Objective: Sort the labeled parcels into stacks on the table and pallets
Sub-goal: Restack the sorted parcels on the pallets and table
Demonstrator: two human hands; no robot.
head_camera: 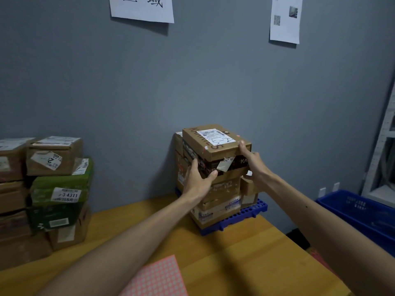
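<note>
Head view: left hand and right hand both grip the 5-2 parcel, fingers curled round its near corners. The parcel tops the stack on the blue pallet, at the far side of the tabletop; seated or just above, I can't tell. A second stack stands at left. I judge the sorting well along, with release not yet done. Any leftover parcels are out of view.
</note>
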